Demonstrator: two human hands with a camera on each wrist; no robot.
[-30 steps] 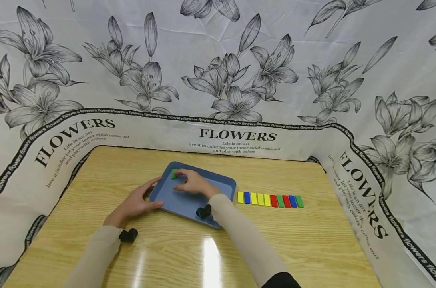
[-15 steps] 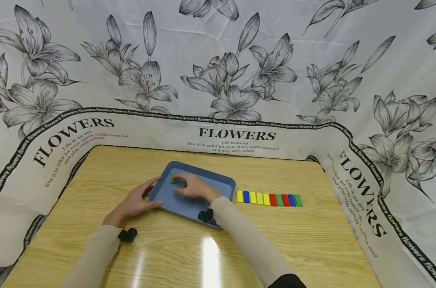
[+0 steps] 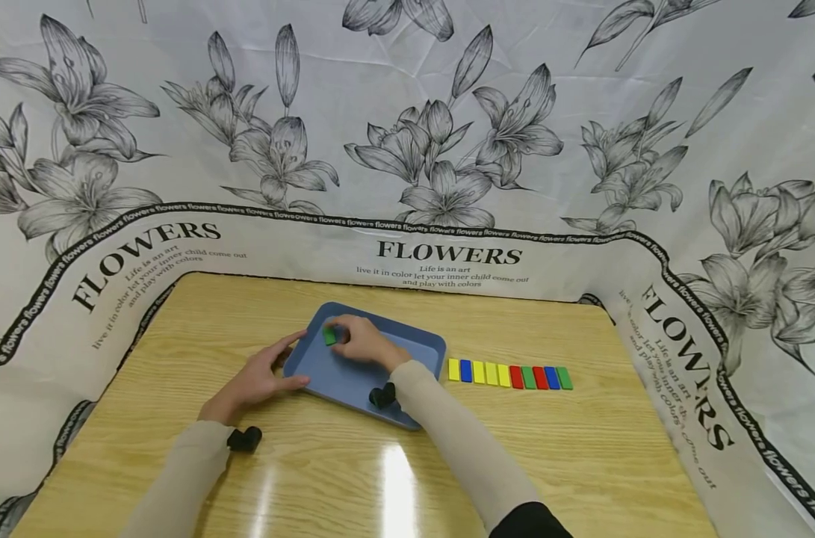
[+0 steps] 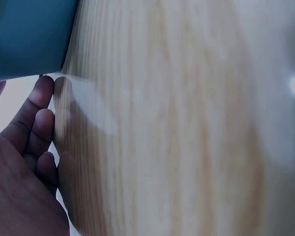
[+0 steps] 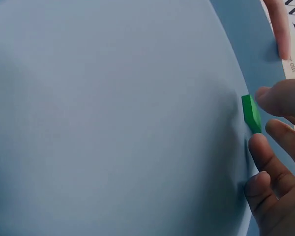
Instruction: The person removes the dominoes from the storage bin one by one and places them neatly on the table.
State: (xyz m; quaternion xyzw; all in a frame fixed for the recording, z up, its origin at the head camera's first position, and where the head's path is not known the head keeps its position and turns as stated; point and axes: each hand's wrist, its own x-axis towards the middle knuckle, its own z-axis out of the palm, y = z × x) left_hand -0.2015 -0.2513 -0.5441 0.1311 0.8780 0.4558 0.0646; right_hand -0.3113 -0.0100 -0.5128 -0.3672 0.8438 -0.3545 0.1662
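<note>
Inside the blue tray (image 3: 373, 385), near its far left corner, my right hand (image 3: 363, 340) pinches a small flat green block (image 3: 329, 338) between thumb and finger. In the right wrist view, the green block (image 5: 251, 114) stands on edge close to the tray wall, with the thumb and fingertips (image 5: 258, 142) right at it. My left hand (image 3: 255, 377) holds the left end of the tray, its thumb at the near part of the rim and its fingers toward the far part. The left wrist view shows curled fingers (image 4: 42, 123) beside the tray corner (image 4: 29, 39).
Right of the tray, a row of flat blocks (image 3: 504, 374) in yellow, blue, red and green lies side by side on the wooden table (image 3: 548, 448). A white flower-printed cloth (image 3: 447, 258) stands around the back and sides.
The green block has shifted slightly toward the near side of the tray and tilted. My right thumb and finger have closed on it. The left hand has stayed at the tray's end.
</note>
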